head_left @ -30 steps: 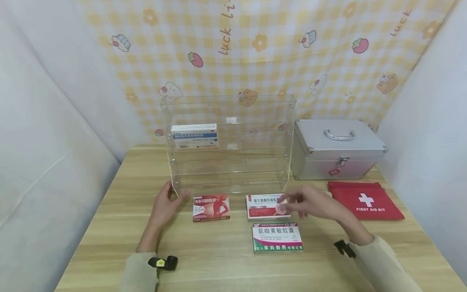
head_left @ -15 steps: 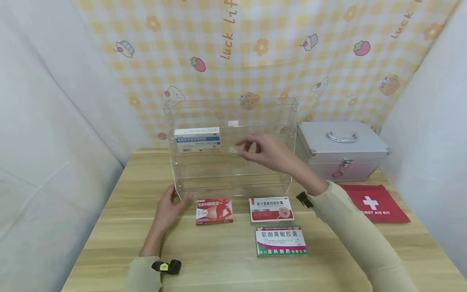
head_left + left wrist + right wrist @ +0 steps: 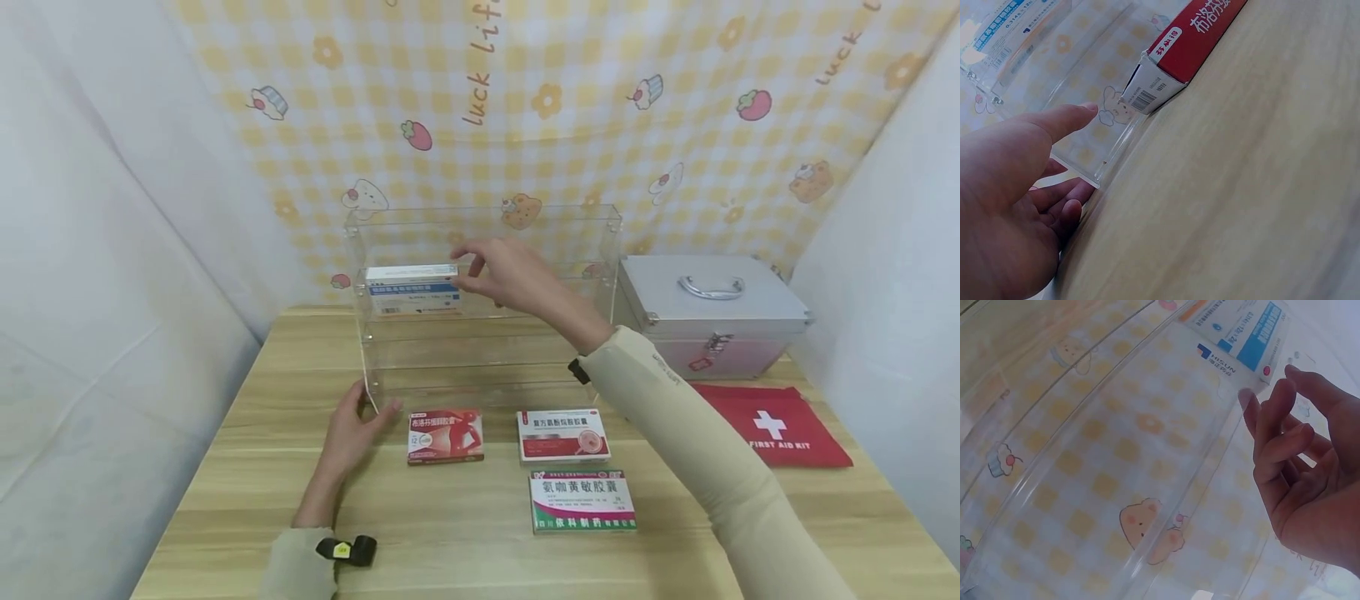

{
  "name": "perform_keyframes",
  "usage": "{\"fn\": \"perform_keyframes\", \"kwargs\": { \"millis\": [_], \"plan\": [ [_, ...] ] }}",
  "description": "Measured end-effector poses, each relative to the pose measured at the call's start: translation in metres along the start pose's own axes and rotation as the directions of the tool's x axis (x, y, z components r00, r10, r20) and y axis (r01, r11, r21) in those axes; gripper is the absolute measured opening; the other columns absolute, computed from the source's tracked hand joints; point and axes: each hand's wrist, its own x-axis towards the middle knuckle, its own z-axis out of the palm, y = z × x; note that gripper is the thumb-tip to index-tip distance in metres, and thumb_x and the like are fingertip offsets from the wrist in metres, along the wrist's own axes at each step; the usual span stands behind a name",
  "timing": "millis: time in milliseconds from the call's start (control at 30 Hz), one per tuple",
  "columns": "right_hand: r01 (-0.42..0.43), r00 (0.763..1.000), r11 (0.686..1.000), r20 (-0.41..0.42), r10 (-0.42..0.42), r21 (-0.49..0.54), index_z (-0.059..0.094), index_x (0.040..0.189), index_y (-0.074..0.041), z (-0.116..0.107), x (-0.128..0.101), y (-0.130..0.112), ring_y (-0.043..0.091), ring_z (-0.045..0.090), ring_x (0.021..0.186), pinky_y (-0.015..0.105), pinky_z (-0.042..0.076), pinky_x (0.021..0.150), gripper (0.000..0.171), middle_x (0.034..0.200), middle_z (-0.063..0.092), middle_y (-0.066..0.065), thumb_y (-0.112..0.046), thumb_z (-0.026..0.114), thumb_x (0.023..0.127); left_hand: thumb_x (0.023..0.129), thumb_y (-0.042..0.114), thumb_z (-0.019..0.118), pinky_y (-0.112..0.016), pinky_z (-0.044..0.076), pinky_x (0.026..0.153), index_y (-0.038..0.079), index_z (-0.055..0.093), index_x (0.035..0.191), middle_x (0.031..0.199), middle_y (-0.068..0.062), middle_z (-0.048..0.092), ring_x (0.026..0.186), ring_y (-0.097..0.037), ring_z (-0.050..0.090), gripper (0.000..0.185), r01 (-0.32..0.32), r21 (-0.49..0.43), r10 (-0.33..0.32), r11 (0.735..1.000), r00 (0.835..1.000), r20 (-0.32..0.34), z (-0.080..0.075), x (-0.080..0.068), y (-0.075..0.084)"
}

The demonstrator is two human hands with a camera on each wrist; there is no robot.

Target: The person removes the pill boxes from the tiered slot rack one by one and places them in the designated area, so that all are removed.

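A clear acrylic display rack [image 3: 483,329] with several tiers stands on the wooden table. On its upper left tier sits a blue-and-white medicine box [image 3: 415,300], also in the right wrist view. My right hand [image 3: 498,271] is at this box's right end, thumb and forefinger parted, with their tips [image 3: 1291,372] close by its corner. My left hand [image 3: 352,429] holds the rack's lower left corner, its fingers round the side panel and the thumb [image 3: 1075,119] in front. Just right of it lies a red medicine box [image 3: 446,436], its barcode end showing in the left wrist view.
A red-and-white medicine box [image 3: 562,435] and a green-and-white one [image 3: 583,502] lie in front of the rack. To the right stand a silver metal case [image 3: 712,312] with a handle and a red first aid pouch [image 3: 795,429]. A yellow checked cloth [image 3: 547,150] hangs behind.
My right hand has left the red-and-white box on the table and moved up and left to the blue-and-white box on the rack. The left hand stays at the rack's corner.
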Motion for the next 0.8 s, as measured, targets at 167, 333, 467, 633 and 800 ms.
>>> {"fn": "perform_keyframes", "kwargs": {
  "millis": [167, 333, 467, 633, 800],
  "plan": [
    [-0.040, 0.997, 0.997, 0.069, 0.035, 0.071, 0.061, 0.127, -0.017, 0.0026, 0.0073, 0.0002, 0.014, 0.062, 0.044, 0.033, 0.051, 0.051, 0.038, 0.087, 0.072, 0.000, -0.035, 0.068, 0.094, 0.087, 0.049, 0.071, -0.060, 0.024, 0.109, 0.008, 0.039, 0.147, 0.141, -0.019, 0.048, 0.132, -0.037, 0.041, 0.079, 0.001, 0.006, -0.001, 1.000, 1.000, -0.006, -0.0001, -0.0007, 0.0014],
    [-0.067, 0.995, 0.990, 0.088, 0.057, 0.122, 0.063, 0.125, -0.018, 0.0036, 0.0102, 0.0006, 0.016, 0.062, 0.044, 0.038, 0.050, 0.041, 0.034, 0.090, 0.072, 0.002, -0.032, 0.068, 0.094, 0.087, 0.051, 0.070, -0.059, 0.024, 0.109, 0.008, 0.038, 0.147, 0.142, -0.019, 0.047, 0.132, -0.036, 0.041, 0.081, 0.010, 0.010, -0.010, 1.000, 1.000, -0.003, -0.0003, -0.0008, 0.0009],
    [-0.085, 0.994, 0.981, 0.083, 0.072, 0.172, 0.065, 0.123, -0.016, 0.0044, 0.0112, 0.0012, 0.017, 0.063, 0.045, 0.038, 0.052, 0.042, 0.032, 0.092, 0.073, 0.006, -0.027, 0.069, 0.094, 0.087, 0.052, 0.070, -0.059, 0.025, 0.109, 0.008, 0.038, 0.147, 0.141, -0.018, 0.047, 0.131, -0.036, 0.042, 0.081, 0.005, 0.011, -0.005, 1.000, 1.000, -0.007, -0.0002, -0.0009, 0.0004],
    [-0.097, 0.994, 0.966, 0.078, 0.081, 0.238, 0.066, 0.121, -0.013, 0.0052, 0.0115, 0.0028, 0.022, 0.065, 0.048, 0.038, 0.053, 0.044, 0.030, 0.096, 0.073, 0.011, -0.024, 0.070, 0.093, 0.087, 0.051, 0.070, -0.059, 0.027, 0.108, 0.009, 0.039, 0.146, 0.140, -0.016, 0.049, 0.130, -0.035, 0.043, 0.079, -0.003, 0.011, 0.003, 1.000, 1.000, -0.012, -0.0005, -0.0015, 0.0017],
    [-0.094, 0.995, 0.962, 0.068, 0.079, 0.256, 0.067, 0.121, -0.013, 0.0056, 0.0112, 0.0030, 0.021, 0.065, 0.048, 0.038, 0.053, 0.044, 0.029, 0.097, 0.073, 0.011, -0.022, 0.070, 0.093, 0.087, 0.050, 0.070, -0.060, 0.027, 0.107, 0.008, 0.039, 0.147, 0.138, -0.016, 0.050, 0.129, -0.035, 0.044, 0.079, -0.004, 0.009, 0.004, 1.000, 1.000, -0.010, -0.0004, -0.0016, 0.0014]
  ]
}}
